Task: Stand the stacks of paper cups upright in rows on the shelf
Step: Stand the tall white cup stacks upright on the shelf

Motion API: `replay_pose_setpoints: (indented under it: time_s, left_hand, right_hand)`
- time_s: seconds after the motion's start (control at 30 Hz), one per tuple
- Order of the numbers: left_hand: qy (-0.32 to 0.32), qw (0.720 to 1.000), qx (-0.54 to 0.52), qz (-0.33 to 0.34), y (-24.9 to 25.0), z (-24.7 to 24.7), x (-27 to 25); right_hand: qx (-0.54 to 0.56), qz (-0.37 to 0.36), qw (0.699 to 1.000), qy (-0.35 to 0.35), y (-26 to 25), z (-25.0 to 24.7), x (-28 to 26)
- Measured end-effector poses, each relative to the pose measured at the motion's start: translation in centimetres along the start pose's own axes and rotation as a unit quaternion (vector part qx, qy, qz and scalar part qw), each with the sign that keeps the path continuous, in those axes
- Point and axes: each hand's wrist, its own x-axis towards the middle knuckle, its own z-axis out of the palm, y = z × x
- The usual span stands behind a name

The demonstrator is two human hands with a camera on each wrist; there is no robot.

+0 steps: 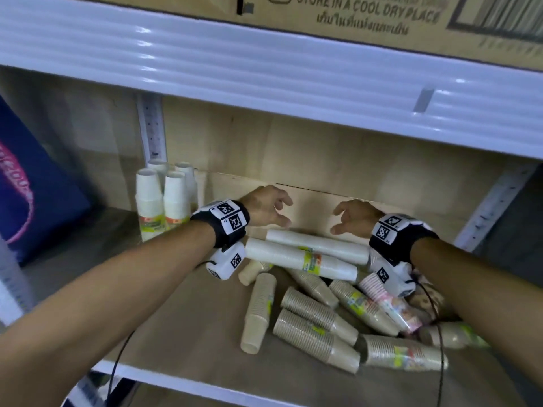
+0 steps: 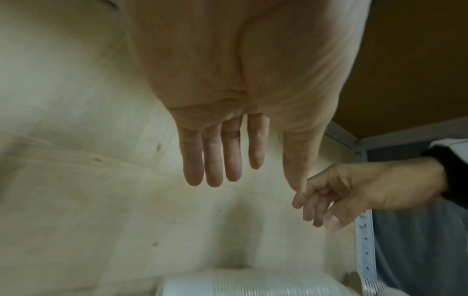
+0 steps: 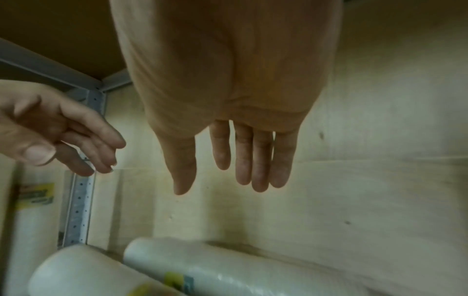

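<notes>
Several white cup stacks (image 1: 163, 201) stand upright at the back left of the wooden shelf (image 1: 188, 327). Two long white wrapped stacks (image 1: 302, 257) lie on their sides across the middle, over a loose heap of brown cup stacks (image 1: 316, 330). My left hand (image 1: 270, 208) and right hand (image 1: 354, 217) hover just above the far white stack (image 3: 228, 268), palms facing each other, fingers relaxed and empty. In the left wrist view my left hand (image 2: 222, 160) hangs with straight fingers over that stack (image 2: 253, 284); in the right wrist view my right hand (image 3: 240, 160) does the same.
A white metal shelf edge (image 1: 264, 80) with a cardboard box (image 1: 382, 16) on it runs overhead. A blue bag (image 1: 32, 195) leans at the left. Perforated metal uprights (image 1: 152, 127) stand at the back corners. A pink-patterned cup stack (image 1: 390, 304) lies at the right of the heap.
</notes>
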Motion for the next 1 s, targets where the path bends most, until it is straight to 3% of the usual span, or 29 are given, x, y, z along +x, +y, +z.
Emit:
replay_pose_setpoints:
  time_s: [0.43,0.77,1.0]
  left_hand:
    - [-0.130,0.986,0.102,-0.026,-2.3,7.9,3.1]
    - [-0.192,0.966,0.170,-0.033,-3.9,8.9,4.4]
    - [-0.197,0.965,0.175,-0.021,-4.1,8.8,4.7]
  right_hand:
    - [-0.033,-0.013,0.997,-0.064,6.1,4.2,2.3]
    - [-0.076,-0.057,0.993,-0.074,6.3,5.8,4.4]
    - [-0.107,-0.065,0.988,-0.086,6.4,6.4,5.0]
